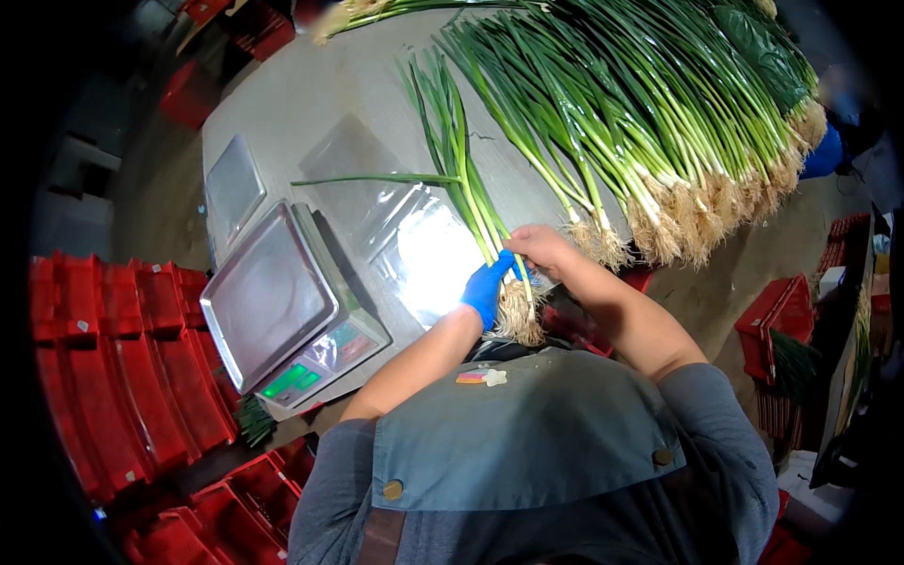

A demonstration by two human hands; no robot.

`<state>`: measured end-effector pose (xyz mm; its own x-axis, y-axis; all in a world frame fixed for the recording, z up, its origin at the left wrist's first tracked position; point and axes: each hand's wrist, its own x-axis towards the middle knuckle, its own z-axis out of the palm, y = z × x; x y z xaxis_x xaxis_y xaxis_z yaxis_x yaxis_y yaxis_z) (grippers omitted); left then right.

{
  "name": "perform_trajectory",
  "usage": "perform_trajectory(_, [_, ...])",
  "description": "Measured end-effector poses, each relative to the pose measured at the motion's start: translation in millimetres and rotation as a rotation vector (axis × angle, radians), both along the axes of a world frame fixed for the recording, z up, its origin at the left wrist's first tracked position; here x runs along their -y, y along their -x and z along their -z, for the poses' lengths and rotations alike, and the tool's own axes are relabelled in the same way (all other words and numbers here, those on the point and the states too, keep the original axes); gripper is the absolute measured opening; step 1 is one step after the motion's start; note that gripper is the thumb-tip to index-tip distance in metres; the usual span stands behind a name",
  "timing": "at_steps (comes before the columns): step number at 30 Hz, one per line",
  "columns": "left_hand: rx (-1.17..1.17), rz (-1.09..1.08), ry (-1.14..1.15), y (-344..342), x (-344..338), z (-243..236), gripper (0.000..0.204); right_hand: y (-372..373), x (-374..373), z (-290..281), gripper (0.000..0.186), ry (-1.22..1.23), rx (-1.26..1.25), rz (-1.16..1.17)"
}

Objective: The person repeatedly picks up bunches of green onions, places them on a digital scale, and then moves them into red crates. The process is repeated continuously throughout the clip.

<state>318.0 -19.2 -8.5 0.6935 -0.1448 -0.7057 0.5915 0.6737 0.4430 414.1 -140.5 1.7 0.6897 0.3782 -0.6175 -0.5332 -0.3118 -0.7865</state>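
Observation:
Close to the table's near edge, my left hand point(486, 290) in a blue glove is wrapped round the lower white stems of a small bunch of green onions point(468, 202). The pale stringy roots hang below that hand, toward my apron. My bare right hand point(538, 249) pinches a stalk of the same bunch just above the roots; its fingertips are partly hidden. One long green leaf point(377, 179) sticks out sideways to the left. Beneath and beside the bunch lies a clear plastic sheet or bag point(414, 247) that reflects the light.
A large row of green onions point(650, 122) covers the table's right side, roots toward me. At left stand a weighing scale point(273, 294) with a lit green display and a second metal tray point(234, 188). Red crates point(132, 377) are stacked at left, another point(777, 320) at right.

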Motion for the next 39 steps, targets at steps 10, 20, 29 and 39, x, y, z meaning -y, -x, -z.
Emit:
perform_trajectory(10, [0.186, 0.248, 0.173, 16.0, -13.7, -2.3, 0.04, -19.3, -37.2, 13.7, 0.027, -0.038, 0.066, 0.038])
perform_trajectory(20, [0.34, 0.274, -0.147, 2.7, -15.4, -37.1, 0.023, -47.5, 74.0, 6.0, 0.082, 0.863, 0.962, 0.102])
perform_trajectory(29, [0.119, 0.136, -0.082, -16.2, 1.0, 0.9, 0.03, -47.9, 54.4, 4.3, 0.057, 0.381, 0.344, 0.044])
perform_trajectory(39, [-0.053, 0.035, -0.121, -3.4, -1.9, 1.0, 0.044, 47.6, 24.8, 13.2, 0.024, -0.262, -0.022, 0.14])
